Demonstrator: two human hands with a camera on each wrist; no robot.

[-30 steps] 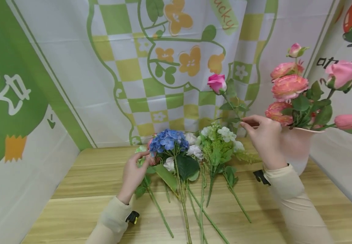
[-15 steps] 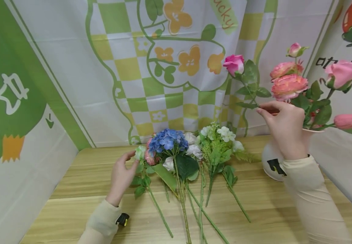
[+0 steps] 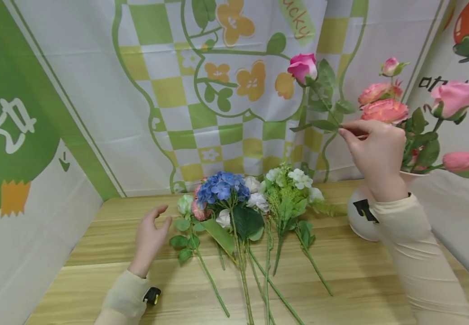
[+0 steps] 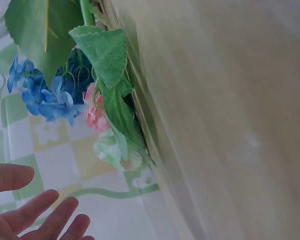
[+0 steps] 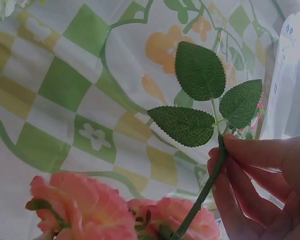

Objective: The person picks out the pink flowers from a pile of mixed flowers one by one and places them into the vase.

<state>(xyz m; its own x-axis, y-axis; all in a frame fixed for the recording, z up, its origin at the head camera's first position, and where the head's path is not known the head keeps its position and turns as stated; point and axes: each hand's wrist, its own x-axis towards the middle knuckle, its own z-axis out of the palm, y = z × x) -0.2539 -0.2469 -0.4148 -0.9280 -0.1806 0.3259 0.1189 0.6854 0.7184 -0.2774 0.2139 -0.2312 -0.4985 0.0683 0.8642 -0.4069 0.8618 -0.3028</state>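
My right hand pinches the stem of a bright pink rose between thumb and fingers, up beside the vase. In the right wrist view, its green stem slants down past peach-pink blooms; the lower end is out of sight. Over the left of the table, my left hand holds nothing, fingers apart and loosely bent. Nearest to it lies a pale green flower. Beside that are a blue hydrangea, white flowers and a green sprig with small white blossoms.
Pink flowers, among them a large rose and a tulip, stand in the vase at the right. Loose stems point toward the front of the wooden table. A printed cloth hangs right behind.
My right hand has carried the pink rose up and rightward toward the vase, then slightly higher. My left hand has drawn back leftward from the flowers on the table.
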